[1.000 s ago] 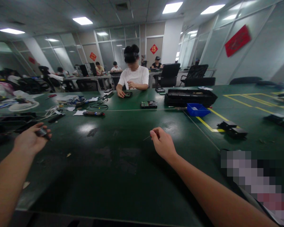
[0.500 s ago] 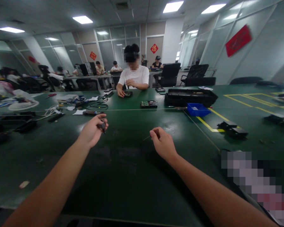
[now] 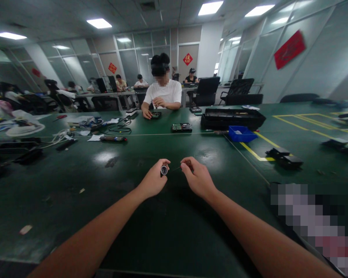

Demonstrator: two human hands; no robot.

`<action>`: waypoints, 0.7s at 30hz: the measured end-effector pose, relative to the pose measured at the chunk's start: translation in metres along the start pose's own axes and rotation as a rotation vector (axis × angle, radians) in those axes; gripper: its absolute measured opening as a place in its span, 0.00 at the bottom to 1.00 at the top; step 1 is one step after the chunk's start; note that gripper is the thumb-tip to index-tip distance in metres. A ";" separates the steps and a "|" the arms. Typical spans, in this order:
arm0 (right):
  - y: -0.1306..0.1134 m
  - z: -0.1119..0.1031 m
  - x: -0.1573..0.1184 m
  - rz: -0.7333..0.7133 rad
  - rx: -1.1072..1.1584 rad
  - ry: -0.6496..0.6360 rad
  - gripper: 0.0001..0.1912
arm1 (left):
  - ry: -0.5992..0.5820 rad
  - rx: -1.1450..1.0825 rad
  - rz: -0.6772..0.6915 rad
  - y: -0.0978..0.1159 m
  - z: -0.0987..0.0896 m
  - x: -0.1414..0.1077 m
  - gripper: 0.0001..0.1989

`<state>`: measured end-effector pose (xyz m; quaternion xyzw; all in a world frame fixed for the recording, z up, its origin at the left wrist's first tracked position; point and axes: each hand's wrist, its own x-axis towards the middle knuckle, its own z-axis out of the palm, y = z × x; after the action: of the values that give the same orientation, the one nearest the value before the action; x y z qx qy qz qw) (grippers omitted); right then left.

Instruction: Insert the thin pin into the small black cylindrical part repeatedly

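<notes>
Near the middle of the green table (image 3: 127, 224), my left hand (image 3: 155, 180) is closed around a small dark round part (image 3: 164, 170) with a silvery ring at its end. Just to the right, my right hand (image 3: 199, 177) pinches a thin tool whose narrow shaft (image 3: 177, 168) points left toward that part. A small gap separates the two hands. The tool's handle is mostly hidden by my fingers. Beyond them lies an open device with a green circuit board (image 3: 181, 127).
A black tray (image 3: 233, 119) and a blue bin (image 3: 241, 134) stand at the back right. Black blocks (image 3: 284, 157) lie at right. A dark cylindrical tool (image 3: 113, 138) and cables (image 3: 118, 126) lie at back left. Across the table a person (image 3: 164, 92) handles a small device.
My left hand has moved right with the dark part, close to my right hand, and the part's ringed end now shows. My right hand has barely moved.
</notes>
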<state>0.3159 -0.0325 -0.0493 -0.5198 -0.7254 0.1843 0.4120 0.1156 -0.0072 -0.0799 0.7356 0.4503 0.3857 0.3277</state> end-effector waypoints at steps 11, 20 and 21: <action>0.002 0.000 -0.004 0.020 0.304 0.166 0.12 | -0.005 0.124 0.136 -0.021 -0.012 0.004 0.21; 0.006 0.005 -0.002 0.022 0.333 0.088 0.12 | 0.002 0.129 0.109 -0.016 -0.012 0.001 0.19; 0.006 0.004 -0.001 0.019 0.337 0.083 0.12 | -0.002 0.133 0.108 -0.017 -0.012 0.001 0.19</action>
<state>0.3160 -0.0309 -0.0564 -0.4574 -0.6616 0.2853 0.5212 0.0986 0.0023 -0.0876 0.7792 0.4342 0.3715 0.2574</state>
